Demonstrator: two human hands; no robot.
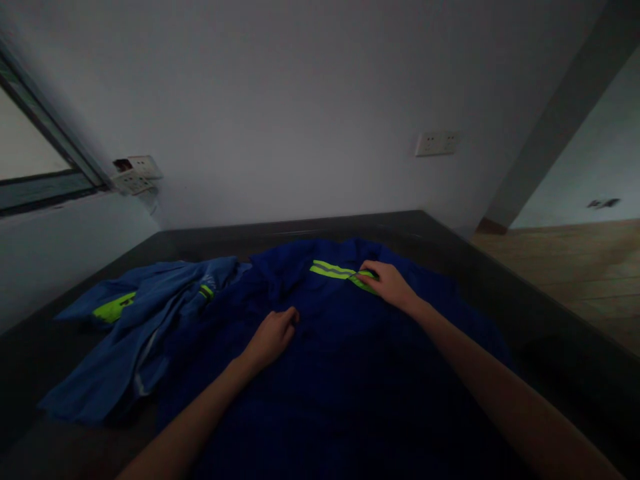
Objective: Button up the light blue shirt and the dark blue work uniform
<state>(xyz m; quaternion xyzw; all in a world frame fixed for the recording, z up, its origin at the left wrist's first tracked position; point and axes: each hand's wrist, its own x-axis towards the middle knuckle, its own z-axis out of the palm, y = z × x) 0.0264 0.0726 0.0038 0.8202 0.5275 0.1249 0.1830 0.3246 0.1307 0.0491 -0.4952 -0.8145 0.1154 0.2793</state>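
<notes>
A dark blue work jacket (320, 360) is spread over the dark tabletop, a yellow-green and grey reflective strip (331, 270) crossing its upper part. At the strip's right end, my right hand (387, 285) pinches the jacket between thumb and fingers, and the strip bends there. My left hand (273, 335) rests lower and to the left over the same jacket. Its fingers are curled closed, and whether cloth is between them is hidden. The lower part of the jacket is lost in shadow.
A lighter blue garment (145, 333) with yellow-green patches lies crumpled at the left. The dark table (400, 223) meets a white wall (300, 120) behind. Wall sockets (437, 143) sit above it. Wooden floor (575, 260) shows beyond the right table edge.
</notes>
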